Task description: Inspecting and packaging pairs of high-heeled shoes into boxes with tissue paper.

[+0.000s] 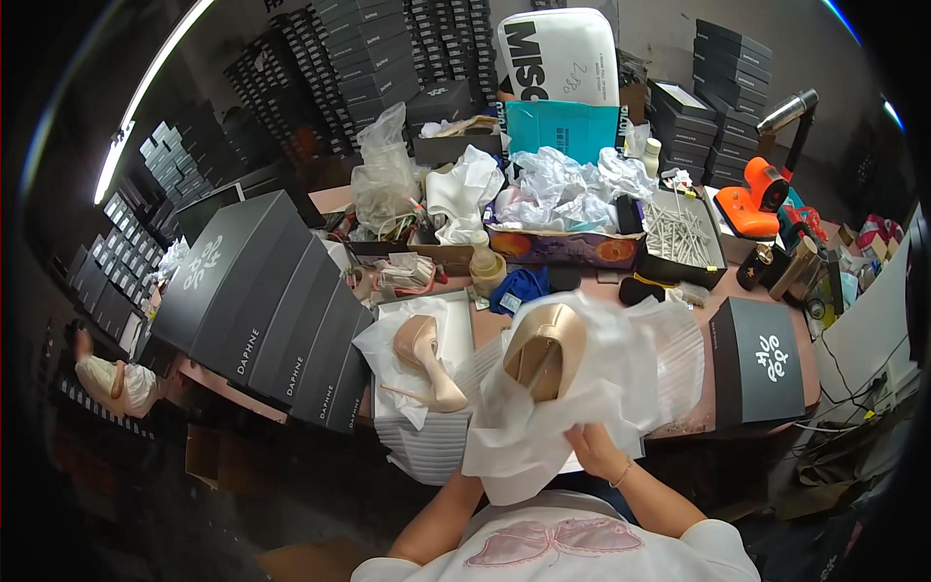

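Note:
A beige high-heeled shoe (pixel 546 354) is held up in front of me, its open top toward me, with white tissue paper (pixel 519 451) around its lower part. My right hand (pixel 596 454) pinches the edge of that paper below the shoe. The paper covers my left hand; only its forearm shows, reaching up under the paper. To the left, a second beige high heel (pixel 427 367) lies on its side on white paper in an open shoebox (pixel 451 320). Its thin heel points left.
Dark shoeboxes (pixel 262 310) are stacked at the left, and a dark box lid (pixel 761 364) stands at the right. Behind are a carton of crumpled paper (pixel 567 250), a box of white sticks (pixel 679 233), a bottle (pixel 482 262) and an orange device (pixel 752 204).

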`<state>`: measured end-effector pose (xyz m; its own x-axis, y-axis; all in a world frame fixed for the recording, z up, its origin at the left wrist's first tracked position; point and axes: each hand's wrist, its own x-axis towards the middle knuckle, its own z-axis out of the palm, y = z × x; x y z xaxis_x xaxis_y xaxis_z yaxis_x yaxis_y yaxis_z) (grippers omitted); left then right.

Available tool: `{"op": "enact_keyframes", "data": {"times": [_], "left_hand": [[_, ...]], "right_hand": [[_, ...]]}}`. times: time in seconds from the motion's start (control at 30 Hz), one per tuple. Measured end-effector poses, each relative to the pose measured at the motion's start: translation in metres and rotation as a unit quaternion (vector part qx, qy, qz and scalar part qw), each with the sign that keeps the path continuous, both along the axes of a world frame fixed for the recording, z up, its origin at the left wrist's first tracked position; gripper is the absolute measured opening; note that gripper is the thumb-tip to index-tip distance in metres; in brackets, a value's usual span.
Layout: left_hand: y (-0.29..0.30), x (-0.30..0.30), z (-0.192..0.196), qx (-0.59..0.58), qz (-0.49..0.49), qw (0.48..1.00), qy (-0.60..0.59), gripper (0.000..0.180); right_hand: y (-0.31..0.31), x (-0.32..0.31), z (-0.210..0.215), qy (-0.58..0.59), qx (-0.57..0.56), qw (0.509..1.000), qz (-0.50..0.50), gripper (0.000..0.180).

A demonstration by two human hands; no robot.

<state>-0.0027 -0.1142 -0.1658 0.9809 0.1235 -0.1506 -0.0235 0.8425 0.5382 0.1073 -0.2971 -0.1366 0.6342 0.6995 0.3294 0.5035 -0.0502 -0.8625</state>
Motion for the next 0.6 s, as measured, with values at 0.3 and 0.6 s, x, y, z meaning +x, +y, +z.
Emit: {"op": "enact_keyframes", "data": {"times": [0.3,0.6], "left_hand": [[0.042,0.000,0.003,0.022,-0.026,0.999,0.029,0.051],[0.078,-0.024,0.002,0.205,0.033,0.972,0.114,0.038]], "right_hand": [[-0.077,0.063,0.152,0.031,0.139,0.989,0.029,0.059],[-0.030,0.077,0.146,0.157,-0.022,0.969,0.187,0.046]]}}
